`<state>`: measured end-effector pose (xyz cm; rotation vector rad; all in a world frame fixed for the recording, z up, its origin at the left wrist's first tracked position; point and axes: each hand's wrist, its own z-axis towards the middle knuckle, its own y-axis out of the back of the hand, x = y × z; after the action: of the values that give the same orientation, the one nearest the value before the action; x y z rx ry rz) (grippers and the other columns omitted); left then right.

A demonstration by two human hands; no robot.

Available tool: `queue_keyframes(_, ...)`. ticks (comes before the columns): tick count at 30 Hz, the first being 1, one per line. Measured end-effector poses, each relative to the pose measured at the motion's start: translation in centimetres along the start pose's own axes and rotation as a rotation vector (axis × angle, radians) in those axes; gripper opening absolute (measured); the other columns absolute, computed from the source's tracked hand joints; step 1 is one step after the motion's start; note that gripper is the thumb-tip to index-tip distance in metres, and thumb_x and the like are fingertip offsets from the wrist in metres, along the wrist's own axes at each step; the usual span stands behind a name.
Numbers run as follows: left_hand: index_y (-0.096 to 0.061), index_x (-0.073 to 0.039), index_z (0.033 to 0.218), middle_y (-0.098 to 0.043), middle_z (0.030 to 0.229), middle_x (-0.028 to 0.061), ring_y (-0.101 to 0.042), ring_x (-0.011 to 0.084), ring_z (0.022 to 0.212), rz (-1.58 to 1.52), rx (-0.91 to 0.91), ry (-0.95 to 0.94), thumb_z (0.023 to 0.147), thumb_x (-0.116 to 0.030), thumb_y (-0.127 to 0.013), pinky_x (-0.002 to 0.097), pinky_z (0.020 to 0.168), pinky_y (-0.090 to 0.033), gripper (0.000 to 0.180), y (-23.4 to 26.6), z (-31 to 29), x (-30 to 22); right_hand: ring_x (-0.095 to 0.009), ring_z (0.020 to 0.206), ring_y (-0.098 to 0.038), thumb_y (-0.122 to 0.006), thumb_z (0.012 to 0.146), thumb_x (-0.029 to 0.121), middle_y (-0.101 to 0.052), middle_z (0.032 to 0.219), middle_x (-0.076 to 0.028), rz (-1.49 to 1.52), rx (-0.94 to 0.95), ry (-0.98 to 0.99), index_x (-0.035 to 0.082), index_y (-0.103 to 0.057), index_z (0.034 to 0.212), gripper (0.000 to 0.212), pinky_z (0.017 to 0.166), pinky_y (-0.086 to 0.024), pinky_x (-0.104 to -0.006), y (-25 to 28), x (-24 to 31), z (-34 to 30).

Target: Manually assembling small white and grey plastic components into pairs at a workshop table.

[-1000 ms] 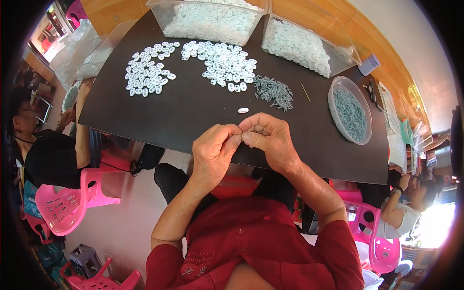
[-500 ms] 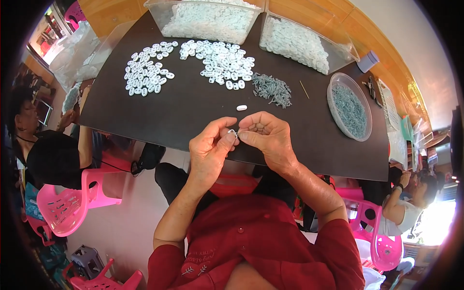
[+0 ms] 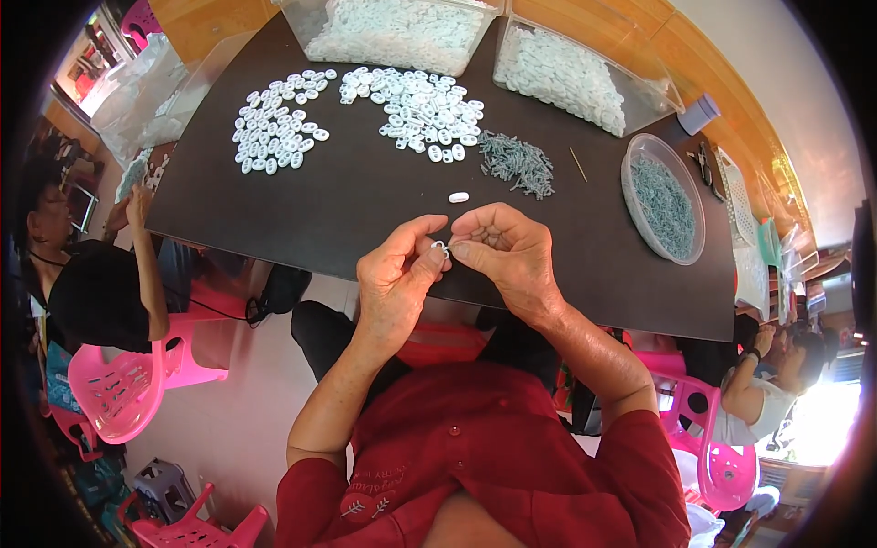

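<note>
Over the table's near edge, my left hand (image 3: pixel 398 279) pinches a small white oval plastic piece (image 3: pixel 440 247) with openings in it. My right hand (image 3: pixel 512 265) meets it from the other side, thumb and index finger closed on something tiny at the piece's edge; the fingers hide what it is. Just beyond my fingers a single white oval piece (image 3: pixel 459 197) lies on the dark table (image 3: pixel 365 192). Farther off are two groups of white oval pieces, a left pile (image 3: pixel 272 128) and a middle pile (image 3: pixel 425 110). A heap of small grey-blue plastic pins (image 3: pixel 516 163) lies beside the middle pile.
Two clear bins, a left bin (image 3: pixel 388 66) and a right bin (image 3: pixel 639 100), hold many white pieces at the back. To the right stand a round tub (image 3: pixel 630 196) of grey-blue bits, a thin yellowish stick (image 3: pixel 579 164), pliers (image 3: pixel 703 169) and a lilac container (image 3: pixel 699 116). Other people sit at both sides.
My hands stay joined at the white piece, with only slight finger movement. The person at the left has raised a forearm. The view has shifted slightly.
</note>
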<state>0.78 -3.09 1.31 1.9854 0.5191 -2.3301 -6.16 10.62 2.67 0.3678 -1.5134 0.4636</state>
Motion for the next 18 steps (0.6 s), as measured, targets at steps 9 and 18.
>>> queue_keyframes(9, -0.058, 0.002, 0.114, -0.058, 0.076, 0.0007, -0.052, 0.0048, 0.067, 0.073, 0.024, 0.006, 0.088, -0.005, -0.058, 0.0174, 0.056, -0.041, 0.027, 0.2, -0.1, 0.1, -0.008, 0.075, -0.060, -0.062, 0.079, -0.005, -0.063, 0.083, -0.005, -0.037, 0.034, 0.004, -0.003, -0.059, 0.093, 0.015, 0.069, -0.049, -0.0224, 0.1, -0.1, 0.0)
queue_keyframes(18, -0.056, 0.002, 0.116, -0.056, 0.076, -0.0001, -0.052, 0.0056, 0.069, 0.204, 0.022, -0.108, 0.087, 0.001, -0.056, 0.0185, 0.061, -0.043, 0.028, 0.0, -0.3, 1.4, -0.010, 0.075, -0.061, -0.062, 0.079, -0.007, -0.064, 0.082, -0.006, -0.035, 0.037, -0.026, -0.004, -0.060, 0.093, 0.015, 0.070, -0.050, -0.0227, -0.4, 0.2, -0.3)
